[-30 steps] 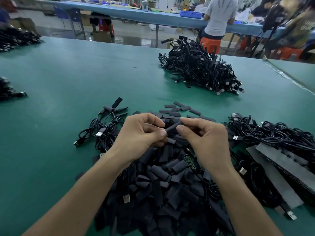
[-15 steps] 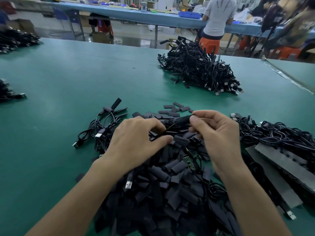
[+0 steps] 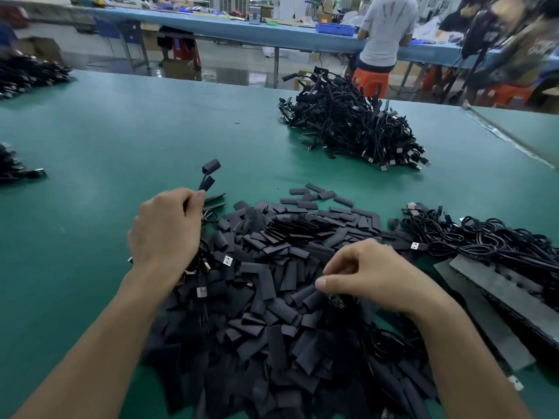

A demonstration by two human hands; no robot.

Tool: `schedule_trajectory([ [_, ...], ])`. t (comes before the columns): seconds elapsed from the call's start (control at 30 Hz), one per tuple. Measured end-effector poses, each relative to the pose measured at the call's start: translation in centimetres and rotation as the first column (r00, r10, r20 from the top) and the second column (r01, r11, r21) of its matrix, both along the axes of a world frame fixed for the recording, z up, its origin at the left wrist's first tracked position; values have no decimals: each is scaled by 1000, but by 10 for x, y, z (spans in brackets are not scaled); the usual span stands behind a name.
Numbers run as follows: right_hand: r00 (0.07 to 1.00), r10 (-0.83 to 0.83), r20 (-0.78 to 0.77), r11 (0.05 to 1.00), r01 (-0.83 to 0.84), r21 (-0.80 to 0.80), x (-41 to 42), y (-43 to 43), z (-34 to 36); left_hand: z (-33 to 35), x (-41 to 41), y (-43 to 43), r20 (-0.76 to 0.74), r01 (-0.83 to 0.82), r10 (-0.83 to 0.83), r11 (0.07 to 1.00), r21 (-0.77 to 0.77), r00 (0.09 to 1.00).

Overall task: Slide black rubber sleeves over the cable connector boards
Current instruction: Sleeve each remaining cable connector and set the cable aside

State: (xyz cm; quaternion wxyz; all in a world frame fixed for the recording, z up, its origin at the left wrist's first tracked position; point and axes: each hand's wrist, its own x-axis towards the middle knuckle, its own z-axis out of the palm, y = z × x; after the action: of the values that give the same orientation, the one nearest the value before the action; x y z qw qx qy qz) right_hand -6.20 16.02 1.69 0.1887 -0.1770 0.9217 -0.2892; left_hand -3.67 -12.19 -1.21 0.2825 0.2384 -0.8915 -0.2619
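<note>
Black rubber sleeves (image 3: 272, 343) lie in a deep heap nearest the person, which suggests that much of the job is still ahead. At the heap's right side the right hand (image 3: 378, 276) has its fingers curled, thumb and forefinger pinching a single sleeve (image 3: 307, 293). Just beside that sleeve a small green board (image 3: 336, 301) shows bare, so this one is judged not yet covered. At the heap's left edge the left hand (image 3: 166, 231) is clenched round a sleeved cable (image 3: 207, 182), whose covered end sticks up past the knuckles. That piece looks finished and ready to be set aside. Under and beside this hand a few more cables lie with their silver plugs (image 3: 227, 260) showing. To the right of the heap sits a loose tangle of cables (image 3: 484, 240), probably the stock waiting for sleeves, though their ends are too small to read. Grey foam strips (image 3: 499, 294) lie in front of that tangle. Farther off on the green table (image 3: 121, 146) rises a large pile (image 3: 354, 128) of cables with flat black ends poking out, likely the finished lot. Smaller dark piles (image 3: 12, 169) sit at the left edge. Beyond the table a person (image 3: 384, 28) stands at a blue bench.
</note>
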Motion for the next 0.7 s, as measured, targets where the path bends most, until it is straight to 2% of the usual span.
schedule_trajectory([
  [0.07, 999, 47, -6, 998, -47, 45, 0, -1, 1, -7, -2, -4, 77, -29, 27, 999, 24, 997],
  [0.17, 998, 37, -60, 997, -33, 73, 0, 1, 1, -9, -5, -7, 119, -37, 23, 993, 111, 993],
  [0.2, 996, 33, -83, 996, -26, 88, 0, 2, 1, -9, -5, -6, 125, -32, 23, 997, 75, 992],
  [0.27, 989, 5, -149, 997, 7, 76, 0, 3, 4, -5, -1, 0, 80, -37, 45, 994, -102, 996],
  [0.33, 968, -91, -234, 994, 74, -79, 0, 3, 8, 4, 2, 12, -36, 46, -54, 978, -203, 998],
  [0.37, 948, -164, -273, 973, 111, -201, 1, 2, 11, 10, 4, 19, -81, 155, -172, 971, -181, 982],
  [0.4, 925, -244, -292, 933, 141, -331, 2, 0, 14, 15, 7, 28, -113, 305, -315, 947, -96, 942],
  [0.43, 909, -313, -275, 873, 162, -461, 3, -2, 17, 20, 11, 39, -133, 471, -464, 882, 25, 876],
  [0.5, 912, -371, -175, 722, 165, -672, 7, -9, 21, 24, 17, 63, -142, 721, -710, 655, 223, 689],
  [0.57, 938, -337, -85, 590, 140, -795, 11, -18, 21, 19, 22, 85, -135, 814, -824, 494, 305, 551],
  [0.63, 964, -266, 9, 481, 141, -865, 14, -24, 21, 14, 26, 98, -208, 819, -822, 432, 378, 530],
  [0.7, 973, -228, 34, 451, 136, -882, 13, -25, 19, 13, 24, 99, -292, 796, -765, 437, 419, 574],
])
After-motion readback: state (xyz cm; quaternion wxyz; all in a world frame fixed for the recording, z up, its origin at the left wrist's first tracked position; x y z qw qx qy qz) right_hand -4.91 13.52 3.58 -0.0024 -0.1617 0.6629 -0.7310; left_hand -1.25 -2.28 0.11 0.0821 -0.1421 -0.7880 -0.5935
